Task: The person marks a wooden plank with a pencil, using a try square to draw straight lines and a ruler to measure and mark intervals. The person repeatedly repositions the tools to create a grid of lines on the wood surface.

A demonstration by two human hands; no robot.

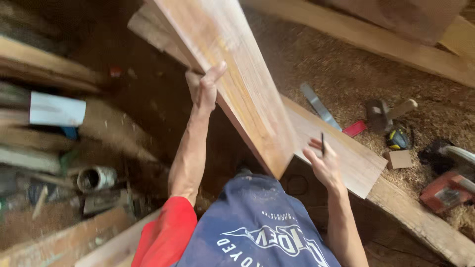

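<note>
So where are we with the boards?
Done: sawdust lies thick, so some cutting looks finished. In hand: left hand holds the long board tilted up; right hand holds a pencil over the flat board. Left: no pencil line visible on either board.

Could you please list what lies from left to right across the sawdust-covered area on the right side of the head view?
Metal ruler → red flat piece → mallet → tape measure → orange power tool.
</note>
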